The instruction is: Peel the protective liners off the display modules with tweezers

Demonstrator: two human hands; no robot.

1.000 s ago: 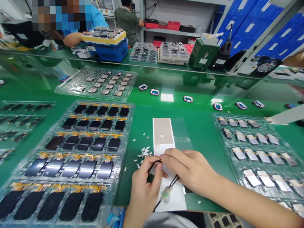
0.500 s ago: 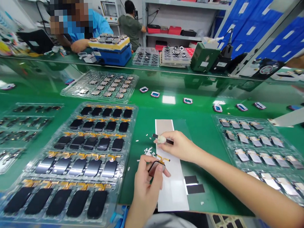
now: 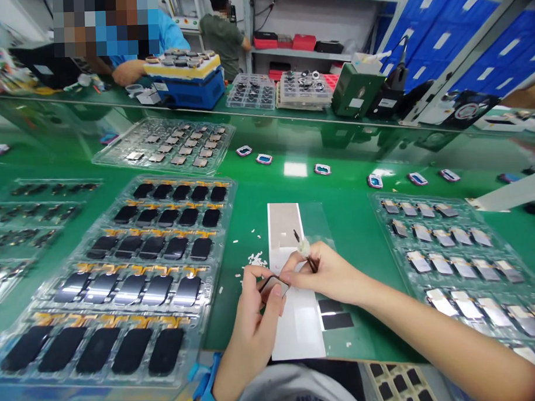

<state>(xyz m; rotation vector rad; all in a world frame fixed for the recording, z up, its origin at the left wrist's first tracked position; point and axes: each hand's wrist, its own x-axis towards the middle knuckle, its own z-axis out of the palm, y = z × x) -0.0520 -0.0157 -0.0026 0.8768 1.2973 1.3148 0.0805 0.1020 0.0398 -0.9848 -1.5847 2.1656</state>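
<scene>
My left hand [image 3: 254, 324] is closed around a small display screen [image 3: 278, 286], its thumb lying on the pale back face. Dark tweezers [image 3: 312, 262] with a pale wrap are tucked in my right hand [image 3: 334, 274], one end pointing up and away. The thumb and forefinger of that hand pinch at the screen's upper right edge and hide its orange flex cable. Beneath both hands lies a long white-and-grey sheet [image 3: 298, 340]. Small white bits [image 3: 256, 258] are scattered to its left, and dark rectangular pieces [image 3: 337, 321] lie at its right.
To the left is a clear tray [image 3: 230, 196] of black screens with orange cables. Another tray [image 3: 377, 205] on the right holds silver-backed screens. Small frames [image 3: 322, 169] line the green bench behind. A person in blue [image 3: 174, 37] sits across; another stands farther back.
My right hand has come down to the screen, its fingers now covering the orange cable. The tweezers have swung from pointing left to pointing up. The whole view has shifted slightly.
</scene>
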